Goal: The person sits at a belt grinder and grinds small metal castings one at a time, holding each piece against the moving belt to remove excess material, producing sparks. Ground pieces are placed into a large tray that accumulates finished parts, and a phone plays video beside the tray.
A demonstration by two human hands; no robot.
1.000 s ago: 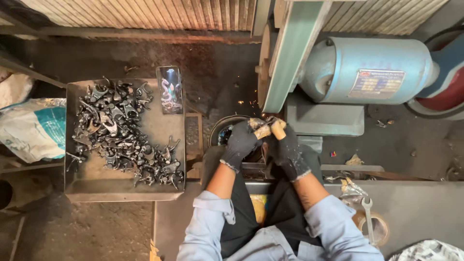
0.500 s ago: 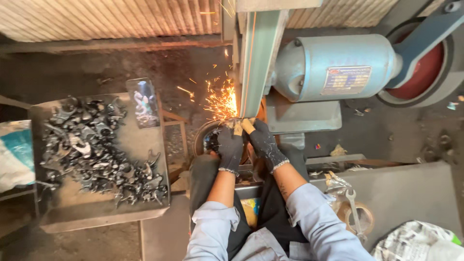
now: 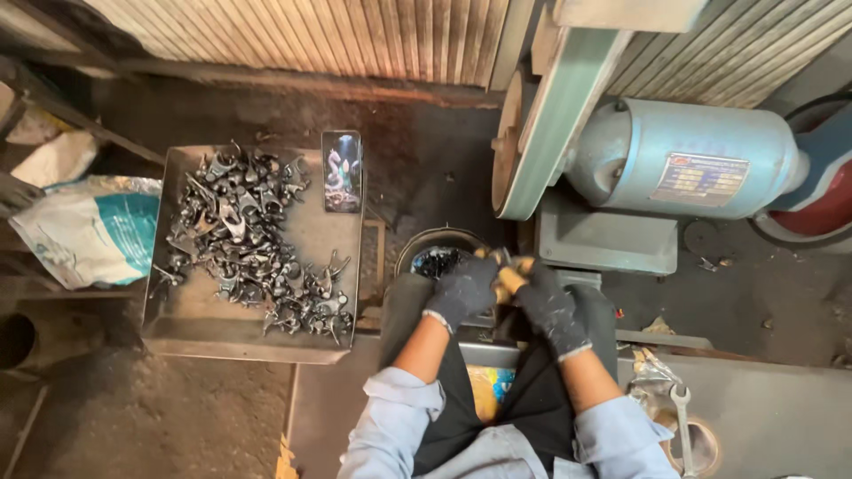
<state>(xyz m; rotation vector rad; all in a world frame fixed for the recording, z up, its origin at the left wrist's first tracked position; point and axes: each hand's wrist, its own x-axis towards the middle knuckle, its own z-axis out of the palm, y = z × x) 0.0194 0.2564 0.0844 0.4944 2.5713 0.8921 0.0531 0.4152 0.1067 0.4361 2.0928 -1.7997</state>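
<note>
Both hands sit at centre frame, just below the grinder belt. Left hand [image 3: 461, 291] in a dark speckled work glove, fingers curled closed around one end of a small workpiece on a tan wooden holder [image 3: 508, 277]; right hand [image 3: 552, 312], same kind of glove, clamped on the other end. The piece is mostly hidden by the gloves, so its shape is hard to tell. It is held just off the lower end of the belt, not touching it as far as I can see.

Risks, as a judgement — glove fabric is soft and loose-knit, and could snag on the pale green sanding belt [image 3: 557, 124] if fingers drift up. The small part could be flung if the grip slips. Knees are close under the work, so hot grit could land on the cloth.

Materials — tray [image 3: 330, 341] at left is dull grey sheet metal, heaped with dark, curved, hooked forged parts [image 3: 248, 239], rough and unpolished. A glossy phone [image 3: 343, 171] lies at the tray's upper right corner. Round bucket [image 3: 435, 244] just above the left hand holds dark parts. Motor housing [image 3: 701, 155] upper right is smooth light-blue cylinder. Bright steel spanner [image 3: 683, 421] lower right. Corrugated sheet along the top.
</note>
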